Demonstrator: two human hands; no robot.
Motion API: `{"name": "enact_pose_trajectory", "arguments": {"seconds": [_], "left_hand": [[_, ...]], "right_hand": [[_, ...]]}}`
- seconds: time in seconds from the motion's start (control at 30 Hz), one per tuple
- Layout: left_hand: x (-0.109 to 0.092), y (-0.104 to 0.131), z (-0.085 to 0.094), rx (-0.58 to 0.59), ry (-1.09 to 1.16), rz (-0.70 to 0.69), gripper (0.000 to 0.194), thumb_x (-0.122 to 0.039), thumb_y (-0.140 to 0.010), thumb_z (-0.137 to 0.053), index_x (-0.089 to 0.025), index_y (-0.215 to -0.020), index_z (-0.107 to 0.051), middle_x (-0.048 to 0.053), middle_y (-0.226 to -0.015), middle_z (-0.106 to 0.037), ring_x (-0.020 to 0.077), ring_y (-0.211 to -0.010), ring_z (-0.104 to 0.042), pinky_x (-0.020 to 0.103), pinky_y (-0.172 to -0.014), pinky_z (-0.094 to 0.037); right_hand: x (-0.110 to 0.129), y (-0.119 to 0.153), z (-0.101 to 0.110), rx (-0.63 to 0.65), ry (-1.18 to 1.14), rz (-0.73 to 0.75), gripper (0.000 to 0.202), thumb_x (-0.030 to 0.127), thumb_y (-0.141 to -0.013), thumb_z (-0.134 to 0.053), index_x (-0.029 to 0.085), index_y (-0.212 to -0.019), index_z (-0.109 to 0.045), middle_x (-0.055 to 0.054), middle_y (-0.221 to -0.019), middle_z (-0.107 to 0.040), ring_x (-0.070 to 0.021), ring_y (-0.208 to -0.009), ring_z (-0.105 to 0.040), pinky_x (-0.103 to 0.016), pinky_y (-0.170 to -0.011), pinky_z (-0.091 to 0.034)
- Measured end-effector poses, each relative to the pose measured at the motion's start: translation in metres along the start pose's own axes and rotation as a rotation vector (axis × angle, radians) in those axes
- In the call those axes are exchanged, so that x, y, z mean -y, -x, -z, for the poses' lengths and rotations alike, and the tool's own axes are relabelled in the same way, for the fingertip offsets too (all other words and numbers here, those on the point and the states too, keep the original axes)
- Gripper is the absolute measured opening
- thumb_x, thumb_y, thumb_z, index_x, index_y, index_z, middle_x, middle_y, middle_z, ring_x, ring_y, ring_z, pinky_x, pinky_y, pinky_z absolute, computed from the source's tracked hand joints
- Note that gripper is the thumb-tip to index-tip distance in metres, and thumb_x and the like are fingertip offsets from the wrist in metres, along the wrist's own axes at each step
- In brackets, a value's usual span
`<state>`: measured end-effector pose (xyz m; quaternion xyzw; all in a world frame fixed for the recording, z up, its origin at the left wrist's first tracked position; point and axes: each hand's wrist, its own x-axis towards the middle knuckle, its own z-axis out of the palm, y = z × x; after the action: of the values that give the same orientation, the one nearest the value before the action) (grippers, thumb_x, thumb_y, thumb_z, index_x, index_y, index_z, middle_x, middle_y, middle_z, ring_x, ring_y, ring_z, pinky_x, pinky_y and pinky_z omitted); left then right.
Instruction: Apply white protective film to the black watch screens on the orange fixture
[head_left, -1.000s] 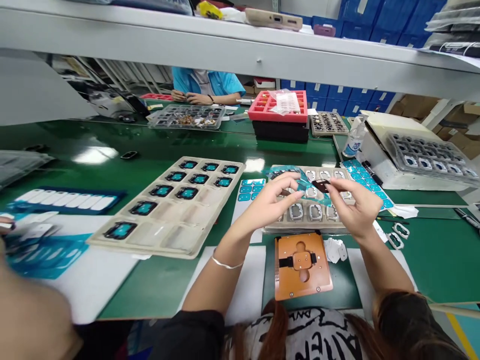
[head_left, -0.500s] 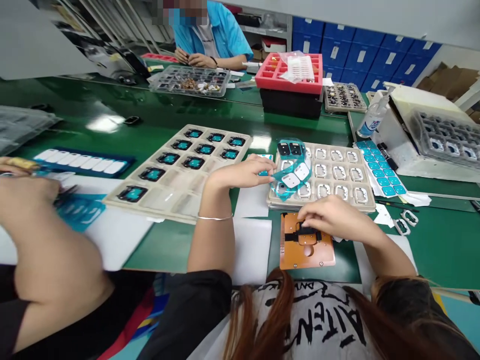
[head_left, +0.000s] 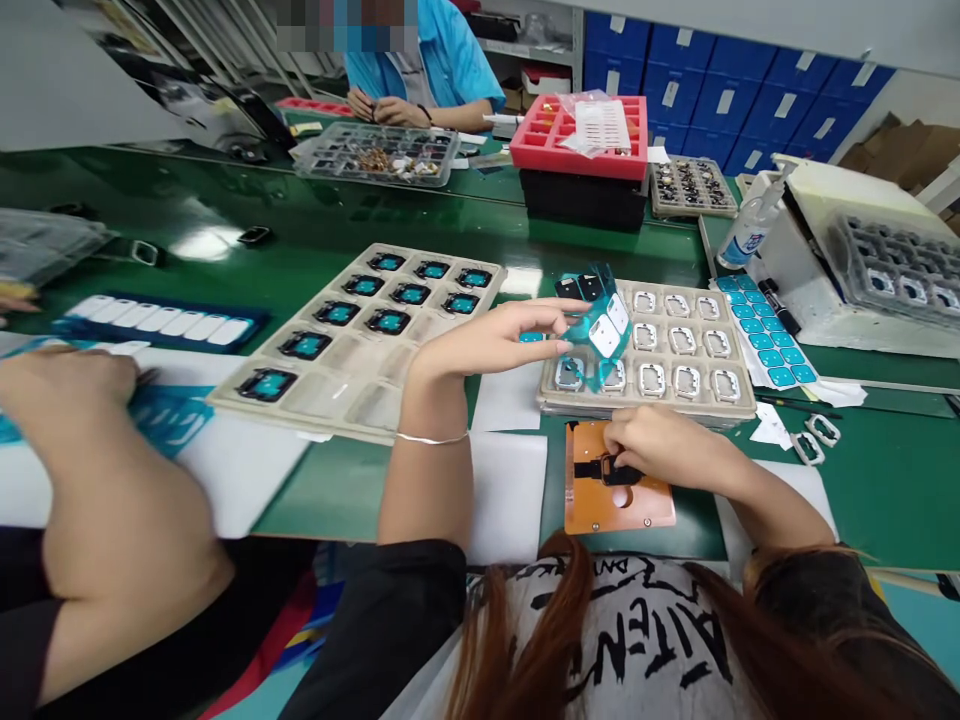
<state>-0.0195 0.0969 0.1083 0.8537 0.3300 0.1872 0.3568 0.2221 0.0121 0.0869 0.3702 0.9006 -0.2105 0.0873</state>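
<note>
My left hand (head_left: pixel 510 335) holds a teal plastic film (head_left: pixel 606 335) bearing white and black rounded-square pieces. The film is tilted up above the left side of a beige tray (head_left: pixel 742 405) of silvery-white frames. Below that tray, my right hand (head_left: pixel 649 445) has its fingers closed on a small black frame (head_left: pixel 616 470). This frame is over an orange fixture plate (head_left: pixel 581 515) lying on the bench; whether it touches the plate is hard to tell. To the left, another beige tray (head_left: pixel 330 395) holds black housings with teal film on them.
A person at left has a hand (head_left: pixel 90 380) over teal sheets; another sits across the bench. Teal stickers (head_left: pixel 772 335), a spray bottle (head_left: pixel 750 225) and two loose frames (head_left: pixel 808 447) lie right. A red divided tray (head_left: pixel 577 140) stands behind.
My left hand has raised and tilted the film, moving it slightly right. My right hand's fingers have closed further around the black frame, which now looks tilted. The left neighbour's hand has shifted.
</note>
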Motion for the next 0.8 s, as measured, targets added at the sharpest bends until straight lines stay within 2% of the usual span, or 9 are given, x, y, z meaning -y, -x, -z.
{"name": "enact_pose_trajectory", "arguments": {"seconds": [0.2,0.3,0.37,0.43,0.5,0.6,0.67,0.73,0.8], "left_hand": [[-0.004,-0.006,-0.007,-0.034,0.092,-0.054,0.034,-0.049,-0.089,-0.057,-0.018,-0.076,-0.056,0.014,-0.131,-0.066,0.0303,-0.137,-0.05,0.047,-0.109,-0.042],[-0.007,-0.004,-0.006,-0.069,0.177,-0.083,0.035,-0.049,-0.086,-0.064,-0.018,-0.073,-0.055,0.015,-0.138,-0.062,0.0319,-0.136,-0.051,0.051,-0.11,-0.041],[-0.014,-0.002,-0.007,-0.098,0.318,-0.143,0.041,-0.052,-0.082,-0.069,-0.018,-0.065,-0.052,0.014,-0.144,-0.057,0.0342,-0.138,-0.048,0.054,-0.112,-0.04],[-0.022,-0.001,-0.01,-0.12,0.493,-0.207,0.051,-0.057,-0.075,-0.074,-0.018,-0.056,-0.048,0.011,-0.145,-0.057,0.0376,-0.139,-0.047,0.055,-0.109,-0.043],[-0.029,0.0,-0.016,-0.128,0.646,-0.249,0.06,-0.064,-0.066,-0.077,-0.018,-0.047,-0.043,0.01,-0.14,-0.06,0.0417,-0.131,-0.054,0.057,-0.1,-0.05],[-0.03,-0.002,-0.022,-0.207,0.798,-0.254,0.07,-0.071,-0.054,-0.077,-0.017,-0.04,-0.035,0.011,-0.13,-0.066,0.0431,-0.11,-0.067,0.056,-0.081,-0.057],[-0.025,-0.004,-0.022,-0.326,0.855,-0.236,0.067,-0.068,-0.054,-0.075,-0.017,-0.042,-0.032,0.011,-0.125,-0.069,0.0399,-0.104,-0.068,0.053,-0.078,-0.057],[-0.017,-0.007,-0.018,-0.423,0.857,-0.188,0.052,-0.058,-0.063,-0.068,-0.018,-0.05,-0.037,0.011,-0.121,-0.07,0.0339,-0.101,-0.069,0.048,-0.077,-0.057],[-0.006,-0.009,-0.011,-0.439,0.674,-0.058,0.031,-0.045,-0.076,-0.053,-0.018,-0.061,-0.046,0.013,-0.117,-0.07,0.0258,-0.093,-0.069,0.041,-0.074,-0.056]], "right_hand": [[0.003,-0.004,-0.003,0.014,0.004,-0.01,0.012,0.003,-0.08,-0.062,0.015,-0.078,-0.064,-0.006,-0.086,-0.068,-0.0166,-0.075,-0.06,-0.027,-0.059,-0.032],[0.003,0.001,0.004,-0.001,-0.003,-0.03,0.011,0.005,-0.081,-0.064,0.015,-0.077,-0.064,-0.006,-0.086,-0.069,-0.0171,-0.076,-0.061,-0.028,-0.061,-0.033],[-0.002,0.005,0.014,-0.082,-0.072,-0.061,0.007,0.015,-0.086,-0.065,0.017,-0.079,-0.065,-0.004,-0.083,-0.069,-0.0167,-0.075,-0.061,-0.028,-0.063,-0.037],[-0.012,0.008,0.022,-0.225,-0.263,-0.072,0.014,0.03,-0.091,-0.063,0.018,-0.087,-0.067,-0.004,-0.085,-0.07,-0.0171,-0.076,-0.063,-0.03,-0.067,-0.043],[-0.026,0.007,0.028,-0.33,-0.602,-0.028,0.028,0.044,-0.091,-0.061,0.02,-0.103,-0.065,-0.006,-0.098,-0.071,-0.0185,-0.083,-0.066,-0.033,-0.074,-0.05],[-0.049,0.002,0.028,-0.278,-1.128,0.063,0.048,0.051,-0.08,-0.068,0.023,-0.118,-0.06,-0.007,-0.111,-0.071,-0.0219,-0.095,-0.069,-0.042,-0.085,-0.056],[-0.063,0.0,0.027,-0.335,-1.326,0.008,0.046,0.049,-0.065,-0.077,0.023,-0.102,-0.066,-0.007,-0.099,-0.073,-0.0257,-0.093,-0.07,-0.047,-0.085,-0.058],[-0.075,0.002,0.029,-0.521,-1.406,-0.102,0.034,0.043,-0.052,-0.081,0.024,-0.075,-0.065,-0.006,-0.083,-0.072,-0.0281,-0.086,-0.07,-0.049,-0.079,-0.059],[-0.086,0.009,0.037,-0.656,-1.418,-0.147,0.028,0.041,-0.052,-0.079,0.025,-0.063,-0.06,-0.005,-0.073,-0.069,-0.0266,-0.079,-0.07,-0.047,-0.075,-0.059]]}}
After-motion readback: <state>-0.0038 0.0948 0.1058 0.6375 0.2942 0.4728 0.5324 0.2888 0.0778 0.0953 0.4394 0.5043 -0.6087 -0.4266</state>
